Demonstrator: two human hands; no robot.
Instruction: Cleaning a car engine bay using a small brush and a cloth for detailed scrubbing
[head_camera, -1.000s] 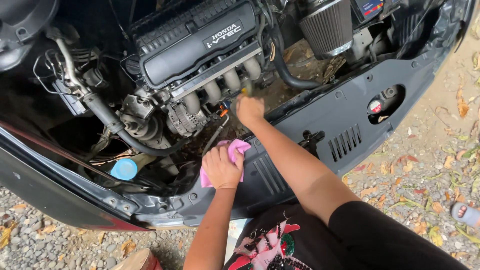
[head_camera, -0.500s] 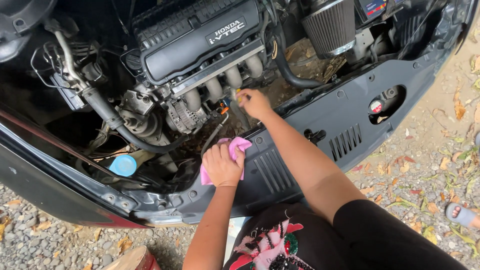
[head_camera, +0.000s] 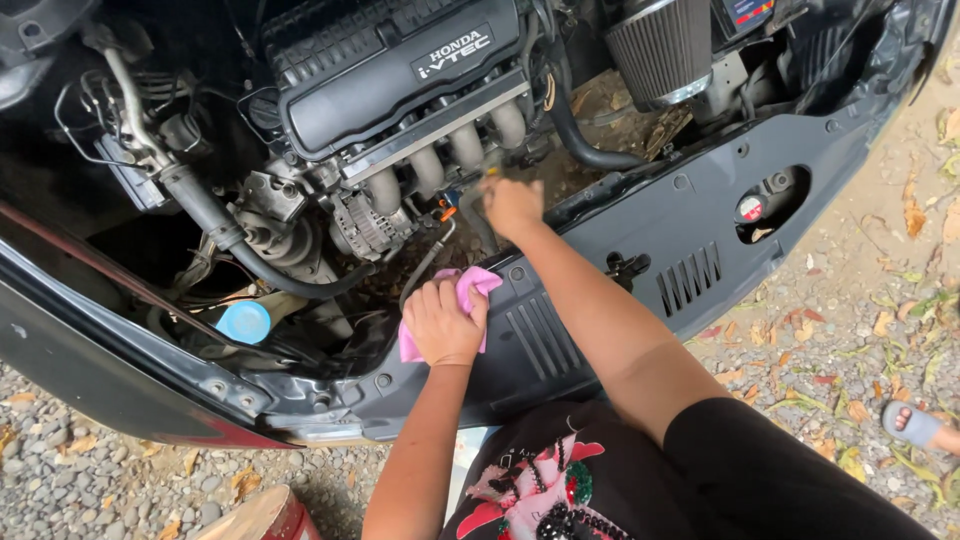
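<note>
Open engine bay over a gravel driveway: left hand (head_camera: 443, 325) bunches a pink rag (head_camera: 470, 290) against the black radiator cover (head_camera: 640, 230), likely bracing, while right hand (head_camera: 512, 207) closes round the dipstick (head_camera: 442, 213) (orange handle) by the intake runners (head_camera: 450, 160).

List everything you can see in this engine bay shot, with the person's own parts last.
engine cover: one, black, top centre of the bay
intake runners: four, grey metal, below the engine cover
air filter: one, silver mesh cone, upper right
hose: one, black, thick, left of the engine
reservoir cap: one, light blue, lower left
front panel: one, dark plastic, across the front edge
dry leaves: many, brown and green, on gravel at right
pink cloth: one, under the left hand
left hand: resting on the cloth on the panel
right hand: reaching down in front of the runners
</note>
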